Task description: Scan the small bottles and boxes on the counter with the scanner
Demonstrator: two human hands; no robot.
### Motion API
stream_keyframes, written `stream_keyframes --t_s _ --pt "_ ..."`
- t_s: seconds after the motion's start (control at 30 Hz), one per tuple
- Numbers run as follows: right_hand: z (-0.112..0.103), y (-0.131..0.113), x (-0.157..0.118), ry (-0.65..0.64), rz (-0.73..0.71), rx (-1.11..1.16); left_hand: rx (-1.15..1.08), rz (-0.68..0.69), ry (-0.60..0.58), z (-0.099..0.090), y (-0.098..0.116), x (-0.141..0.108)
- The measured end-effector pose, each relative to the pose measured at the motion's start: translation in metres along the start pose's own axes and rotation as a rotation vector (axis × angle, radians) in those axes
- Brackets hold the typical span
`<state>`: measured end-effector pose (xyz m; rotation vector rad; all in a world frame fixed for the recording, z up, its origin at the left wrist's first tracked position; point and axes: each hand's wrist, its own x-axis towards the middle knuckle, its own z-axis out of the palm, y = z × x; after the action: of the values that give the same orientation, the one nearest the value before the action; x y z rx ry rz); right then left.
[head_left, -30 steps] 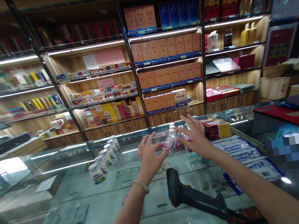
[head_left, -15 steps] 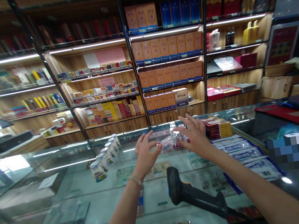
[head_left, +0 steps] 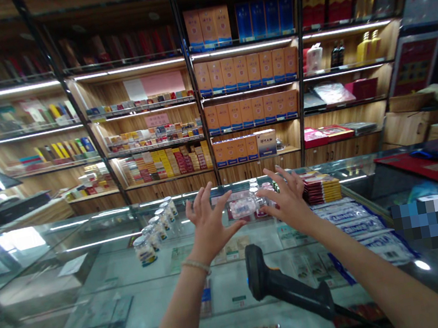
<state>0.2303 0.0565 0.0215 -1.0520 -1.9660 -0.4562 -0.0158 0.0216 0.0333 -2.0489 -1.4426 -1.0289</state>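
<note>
A small clear jar (head_left: 242, 207) with a pale label lies on its side on the glass counter, between my two hands, its cap end to the right. My left hand (head_left: 209, 226) is open beside the jar's left end, thumb and fingers spread wide. Around the cap end, my right hand (head_left: 287, 197) has its thumb and forefinger apart; whether a fingertip touches the cap I cannot tell. Just behind stand more small jars (head_left: 253, 185), partly hidden by my right hand. A black barcode scanner (head_left: 281, 282) lies nearer to me, below the hands.
At the left, a slanting row of white-lidded jars (head_left: 145, 251) stands on the glass counter (head_left: 142, 305). A stack of red and gold packets (head_left: 321, 187) and several blue-and-white packages (head_left: 358, 227) lie right. Shelves of boxes (head_left: 245, 70) fill the back wall.
My left hand has come off the jar, moving slightly left and spreading its fingers. The jar lies a little further left and more level. My right hand has barely moved.
</note>
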Motion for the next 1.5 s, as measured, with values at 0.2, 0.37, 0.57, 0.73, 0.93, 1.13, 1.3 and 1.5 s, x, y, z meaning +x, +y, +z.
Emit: stream_keyframes --t_s 0.2,0.37,0.57,0.73,0.93,1.13,1.3,1.5 --pt "0.003 0.0 -0.003 -0.011 -0.014 -0.011 0.027 0.062 0.007 0.0 0.002 -0.001" --pt "-0.001 -0.002 0.004 -0.026 -0.036 -0.025 0.036 0.075 0.019 0.0 0.0 -0.001" --pt "-0.016 -0.009 0.017 -0.076 -0.117 -0.072 0.026 0.061 0.034 -0.002 0.0 0.0" --pt "-0.025 -0.016 0.02 -0.102 -0.105 -0.136 0.004 0.058 0.052 -0.004 0.001 0.001" --pt "-0.042 -0.041 0.008 -0.101 0.008 -0.193 -0.067 0.036 0.075 -0.002 0.001 0.0" --pt "-0.055 -0.076 -0.041 -0.167 0.047 -0.171 -0.054 0.02 0.1 0.001 0.0 -0.002" --pt "-0.051 -0.092 -0.082 -0.305 0.082 -0.17 -0.041 0.03 0.102 0.005 -0.003 -0.004" --pt "-0.043 -0.096 -0.103 -0.5 0.182 -0.194 -0.065 0.064 0.144 0.009 -0.006 -0.005"
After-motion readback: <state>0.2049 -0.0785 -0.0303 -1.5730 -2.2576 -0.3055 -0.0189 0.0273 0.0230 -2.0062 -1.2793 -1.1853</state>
